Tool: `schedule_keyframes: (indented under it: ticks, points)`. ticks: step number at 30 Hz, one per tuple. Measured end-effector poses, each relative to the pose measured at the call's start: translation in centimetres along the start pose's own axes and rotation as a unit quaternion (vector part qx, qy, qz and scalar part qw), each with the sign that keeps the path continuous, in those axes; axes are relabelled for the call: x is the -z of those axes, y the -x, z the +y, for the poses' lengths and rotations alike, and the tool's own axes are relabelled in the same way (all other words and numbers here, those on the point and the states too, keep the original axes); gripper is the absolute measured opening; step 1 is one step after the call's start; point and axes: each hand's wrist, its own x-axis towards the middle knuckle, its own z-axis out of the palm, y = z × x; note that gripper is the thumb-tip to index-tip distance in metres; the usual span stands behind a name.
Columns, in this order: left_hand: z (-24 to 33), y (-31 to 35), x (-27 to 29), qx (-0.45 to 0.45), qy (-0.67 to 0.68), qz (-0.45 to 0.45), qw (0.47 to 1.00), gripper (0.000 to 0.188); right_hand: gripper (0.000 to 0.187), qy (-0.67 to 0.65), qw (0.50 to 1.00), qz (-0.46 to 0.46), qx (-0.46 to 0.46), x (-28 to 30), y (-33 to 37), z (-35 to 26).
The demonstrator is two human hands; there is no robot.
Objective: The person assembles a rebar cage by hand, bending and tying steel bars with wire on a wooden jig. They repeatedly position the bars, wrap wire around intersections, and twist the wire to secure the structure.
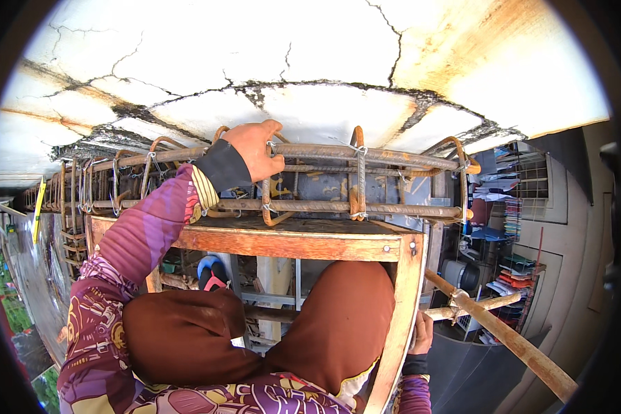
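A rusty rebar cage (393, 157) runs across under the cracked white wall, its long bars crossed by bent stirrups tied with thin wire. My left hand (250, 150), with a dark band at the wrist, is closed around one stirrup (266, 201) near the upper long bar, beside a wire tie. At the lower right, my right hand (422, 334) grips the outer side of the wooden frame (401, 303); the frame hides part of its fingers. Brown-trousered knees (348, 324) rest inside this frame, below the cage.
Round poles (507, 338) are lashed together at the right, over a lower area with folded cloths (514, 221) and a dark appliance (460, 274). A yellow strip (39, 210) stands at the far left. Metal rungs (269, 299) show below my knees.
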Motion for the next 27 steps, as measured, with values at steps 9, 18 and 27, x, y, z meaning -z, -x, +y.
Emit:
schedule_keyframes:
  ticks: [9, 18, 27]
  points:
    - [-1.7, -0.3, 0.9, -0.025, 0.072, -0.034, 0.997, 0.072, 0.032, 0.049, 0.978, -0.158, -0.123, -4.7, 1.3, 8.6]
    - [-2.5, 0.2, -0.8, -0.103, 0.05, 0.032, 0.993, 0.072, 0.028, 0.06, 0.966, -0.188, -0.165, -7.2, 0.9, 10.3]
    - [-3.7, 0.9, -0.6, -0.108, 0.036, 0.128, 0.985, 0.064, 0.026, 0.111, 0.992, 0.031, -0.043, -1.2, -6.6, 5.2]
